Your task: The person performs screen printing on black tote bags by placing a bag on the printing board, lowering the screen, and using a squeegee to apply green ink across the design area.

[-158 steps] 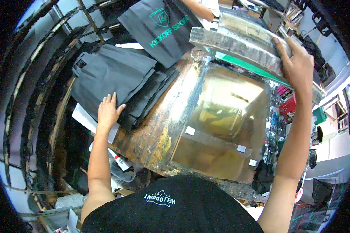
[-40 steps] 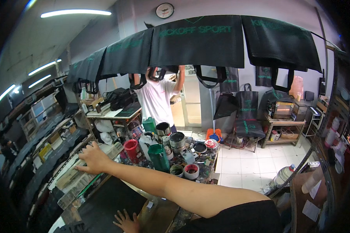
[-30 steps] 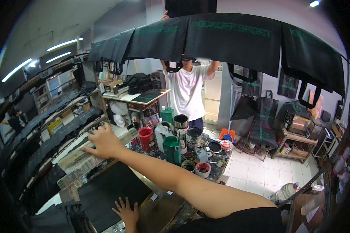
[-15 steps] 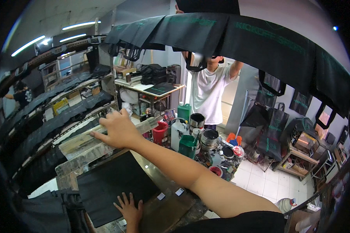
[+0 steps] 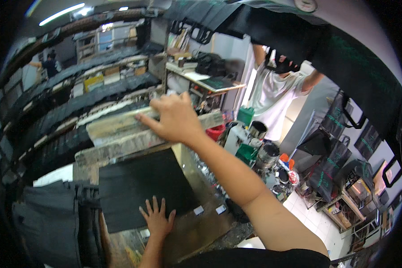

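Note:
A flat black fabric bag (image 5: 140,183) lies on the work board (image 5: 187,232) in front of me. My left hand (image 5: 159,223) rests palm down near its front edge, fingers spread. Across the far side of the bag stands a worn wooden screen-printing frame (image 5: 120,149), tilted up. My right hand (image 5: 176,118) reaches over from the right, with its fingers bent round the frame's upper edge and the thumb along it. The fingertips behind the edge are hidden. Two small white tabs (image 5: 198,210) sit on the board beside the bag.
A stack of black bags (image 5: 51,219) stands at the left, close to the board. Paint cans (image 5: 269,154) and a red bucket (image 5: 215,132) crowd the right side. Beyond them a person in a white shirt (image 5: 277,96) raises both arms at hanging black bags (image 5: 357,53).
My view has swung to the left and tilted, so the scene sits differently in the picture. Both my hands keep their places on the bag and the frame.

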Tool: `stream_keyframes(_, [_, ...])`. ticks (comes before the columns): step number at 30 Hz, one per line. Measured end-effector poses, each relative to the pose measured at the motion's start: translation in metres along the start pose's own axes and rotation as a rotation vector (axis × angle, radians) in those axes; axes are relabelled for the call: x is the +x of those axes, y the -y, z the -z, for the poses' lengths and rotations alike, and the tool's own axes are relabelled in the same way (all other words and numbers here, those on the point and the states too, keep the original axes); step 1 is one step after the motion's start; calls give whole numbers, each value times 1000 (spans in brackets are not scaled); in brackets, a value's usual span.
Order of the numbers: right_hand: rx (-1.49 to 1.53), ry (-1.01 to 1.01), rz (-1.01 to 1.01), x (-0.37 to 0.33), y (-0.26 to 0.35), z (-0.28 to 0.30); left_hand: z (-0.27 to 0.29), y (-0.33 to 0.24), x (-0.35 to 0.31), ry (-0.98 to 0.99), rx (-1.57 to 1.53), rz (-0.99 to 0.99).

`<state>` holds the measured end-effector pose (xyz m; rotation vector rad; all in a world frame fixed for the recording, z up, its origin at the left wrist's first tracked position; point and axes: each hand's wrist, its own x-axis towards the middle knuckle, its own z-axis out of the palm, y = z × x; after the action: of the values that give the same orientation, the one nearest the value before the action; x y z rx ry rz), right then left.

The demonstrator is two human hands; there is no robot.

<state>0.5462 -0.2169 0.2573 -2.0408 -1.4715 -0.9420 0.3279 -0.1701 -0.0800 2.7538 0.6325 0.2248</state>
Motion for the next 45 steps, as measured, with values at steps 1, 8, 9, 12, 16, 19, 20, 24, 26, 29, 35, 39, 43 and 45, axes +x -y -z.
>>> stream_keyframes(1, [1, 16, -11, -1, 2, -3, -2, 2, -1, -9, 11, -5])
stream_keyframes(8, [-130, -86, 38, -7, -14, -21, -22, -5, 22, -9, 28, -25])
stream_keyframes(9, [-115, -85, 52, -6, -13, -19, -26, -5, 24, -12, 47, -18])
stream_keyframes(12, [24, 206, -31, 6, -4, 3, -38, -14, 29, -32, 99, -12])
stream_keyframes(16, [58, 272, -14, 11, -5, 8, -50, -33, 33, -74, 132, -29])
stream_keyframes(19, [66, 291, -19, 10, -4, 19, -55, -53, 35, -78, 123, -51])
stream_keyframes(20, [68, 228, -2, 9, -9, 8, -57, -60, 35, -74, 124, -60])
stream_keyframes(24, [92, 215, -13, 5, -3, 15, -66, -68, 33, -117, 106, -85])
stream_keyframes(26, [67, 151, -2, -1, 0, 17, -65, -73, 33, -125, 98, -74])
stream_keyframes(29, [-23, -88, 59, 3, -10, -18, -65, -74, 29, -131, 95, -64])
stream_keyframes(35, [-44, 263, -57, 7, -10, 8, -66, -84, 25, -159, 72, -111])
stream_keyframes(39, [-9, 193, -70, 6, -8, -1, -67, -82, 21, -162, 77, -106])
stream_keyframes(43, [-32, 149, 12, 10, -10, -12, -58, -78, 20, -237, 88, -66])
stream_keyframes(45, [-29, 235, 21, 13, -4, -9, -37, -70, 19, -323, 91, -24])
